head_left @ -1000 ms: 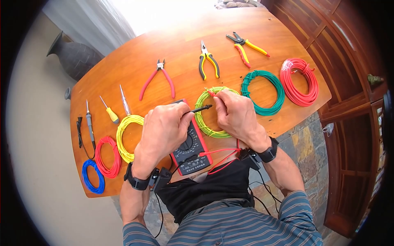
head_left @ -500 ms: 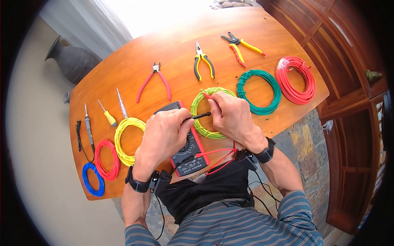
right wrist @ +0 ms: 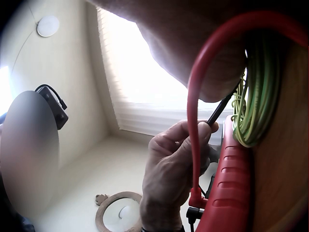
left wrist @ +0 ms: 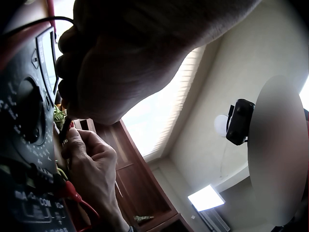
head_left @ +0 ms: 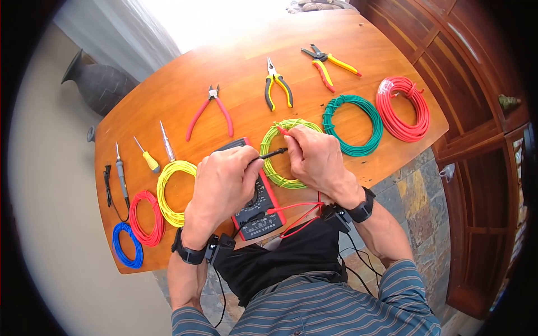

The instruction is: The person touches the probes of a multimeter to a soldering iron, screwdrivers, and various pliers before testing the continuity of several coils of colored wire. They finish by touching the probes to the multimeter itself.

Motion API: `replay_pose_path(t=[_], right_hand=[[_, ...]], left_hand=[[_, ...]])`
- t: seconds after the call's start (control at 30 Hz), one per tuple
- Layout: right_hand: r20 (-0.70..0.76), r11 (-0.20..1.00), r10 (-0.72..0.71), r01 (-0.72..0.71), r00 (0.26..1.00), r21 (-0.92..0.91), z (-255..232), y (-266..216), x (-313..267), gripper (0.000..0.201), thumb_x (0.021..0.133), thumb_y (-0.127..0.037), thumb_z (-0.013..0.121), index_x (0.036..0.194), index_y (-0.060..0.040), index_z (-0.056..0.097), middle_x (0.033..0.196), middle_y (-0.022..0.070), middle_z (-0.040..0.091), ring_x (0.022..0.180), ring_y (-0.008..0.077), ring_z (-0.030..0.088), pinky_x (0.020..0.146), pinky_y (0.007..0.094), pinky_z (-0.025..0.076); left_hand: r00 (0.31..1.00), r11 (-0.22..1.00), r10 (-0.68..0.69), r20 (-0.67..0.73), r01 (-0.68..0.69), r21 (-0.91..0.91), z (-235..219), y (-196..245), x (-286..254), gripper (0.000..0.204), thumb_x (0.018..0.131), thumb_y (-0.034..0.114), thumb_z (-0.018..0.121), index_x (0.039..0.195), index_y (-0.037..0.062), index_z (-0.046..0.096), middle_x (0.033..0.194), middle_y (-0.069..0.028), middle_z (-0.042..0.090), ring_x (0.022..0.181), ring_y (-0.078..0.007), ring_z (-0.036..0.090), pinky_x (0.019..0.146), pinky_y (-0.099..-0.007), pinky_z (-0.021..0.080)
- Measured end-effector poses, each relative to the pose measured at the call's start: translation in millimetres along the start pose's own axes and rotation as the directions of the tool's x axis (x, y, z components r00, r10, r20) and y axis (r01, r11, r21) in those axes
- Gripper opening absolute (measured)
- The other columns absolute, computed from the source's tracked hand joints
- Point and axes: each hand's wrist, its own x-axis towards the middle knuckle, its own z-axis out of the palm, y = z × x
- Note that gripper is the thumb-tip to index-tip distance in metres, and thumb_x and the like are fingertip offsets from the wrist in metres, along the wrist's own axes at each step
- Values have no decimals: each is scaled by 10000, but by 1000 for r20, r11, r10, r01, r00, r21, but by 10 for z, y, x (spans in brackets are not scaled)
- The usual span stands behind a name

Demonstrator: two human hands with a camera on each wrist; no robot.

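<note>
The table (head_left: 241, 61) bears a multimeter (head_left: 262, 210) (lettered "COM") near the left grip (head_left: 224, 175).

A wooden table (head_left: 246, 73) (extent hard to tell in glare) carries pliers (head_left: 272, 75), wire coils (head_left: 376, 126) and a multimeter (head_left: 260, 228).

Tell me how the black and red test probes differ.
The black test probe is in the left hand; the red test probe is in the right hand. In the head view, a length of the black test probe shows between the hands, while the right hand hides most of the red test probe. There, the black one points rightward; the red one's visible end points up and left. Both are held.
</note>
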Motion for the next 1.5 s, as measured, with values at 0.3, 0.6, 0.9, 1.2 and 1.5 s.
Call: replay_pose_path(t=[0.3,0.6,0.9,1.2,1.5], right_hand=[[5,999,6,-6,1000,46,-40,-41,12,85,953,-41,713,928,23,663,838,206,660,743,419,671,625,461,521],[-9,999,-2,3,1000,48,-25,-18,23,90,968,-102,701,925,-27,677,826,172,690,732,390,695,614,468,537],[33,980,97,-101,995,171,-152,-80,61,61,1008,-51,691,993,5,708,829,196,691,674,354,691,601,426,503],[18,955,72,-74,997,286,-506,-600,151,79,1013,-21,717,1052,47,711,777,56,617,601,86,503,544,265,369],[192,913,-310,236,931,332,51,-1197,192,73,939,-26,739,957,-7,671,787,149,671,623,321,667,535,422,514]], left_hand=[[993,993,-79,-85,86,79,-97,11,-51,106,942,101,757,953,-4,748,835,-188,726,785,-392,725,685,-447,547],[958,966,-98,-269,156,205,-168,-18,-97,142,963,169,744,900,56,685,817,-147,715,779,-396,716,655,-508,547],[935,980,-127,-332,170,103,-357,-5,-378,101,944,95,763,957,-2,740,849,-192,732,768,-406,711,673,-445,553],[668,903,-429,-608,322,-284,-999,-67,-1032,55,995,-4,747,1027,-48,751,759,7,667,665,-35,540,580,-236,426],[729,844,-533,-429,490,-217,-885,-198,-1536,74,1017,39,750,1024,-34,755,731,37,606,650,-34,480,578,-239,374]])
